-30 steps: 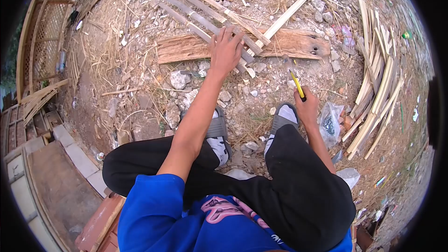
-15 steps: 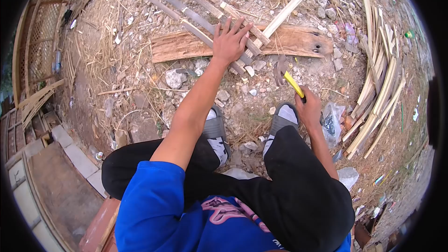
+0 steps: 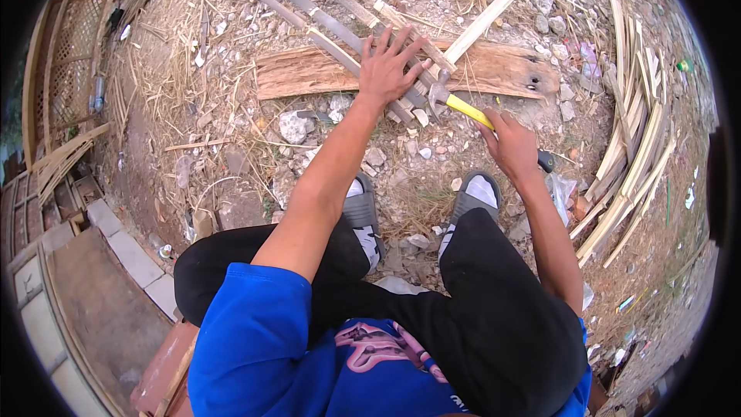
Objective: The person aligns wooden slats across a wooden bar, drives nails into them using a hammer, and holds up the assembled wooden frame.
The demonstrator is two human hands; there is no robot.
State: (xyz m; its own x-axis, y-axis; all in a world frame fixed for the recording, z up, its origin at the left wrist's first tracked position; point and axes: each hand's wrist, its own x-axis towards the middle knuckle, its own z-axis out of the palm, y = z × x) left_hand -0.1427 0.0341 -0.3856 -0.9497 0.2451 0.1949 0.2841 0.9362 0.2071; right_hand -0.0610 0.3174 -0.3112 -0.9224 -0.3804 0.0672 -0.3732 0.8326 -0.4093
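Note:
My left hand [image 3: 386, 71] lies with spread fingers on several narrow wooden strips [image 3: 333, 25], pressing near their close ends. These strips rest slantwise across a rough, weathered plank [image 3: 505, 69] on the ground. A pale strip [image 3: 498, 9] meets them at an angle, just right of my left fingertips. In my right hand [image 3: 511, 147] is a hammer [image 3: 469, 111] with a yellow handle, gripped near its dark end. Its metal head is at the joint of the strips, close to my left thumb; whether it touches the wood I cannot tell.
A bundle of thin wood strips [image 3: 637, 139] lies to the right, beside a clear plastic bag [image 3: 561, 194]. Stones [image 3: 295, 127], straw and litter cover the ground. At the left stand a lattice panel [image 3: 73, 54] and a brown board [image 3: 104, 316]. My sandalled feet [image 3: 360, 212] are close by.
My right hand has moved up, swinging the hammer up and left from beside the plank to the strips' joint. My left hand stays spread on the strips.

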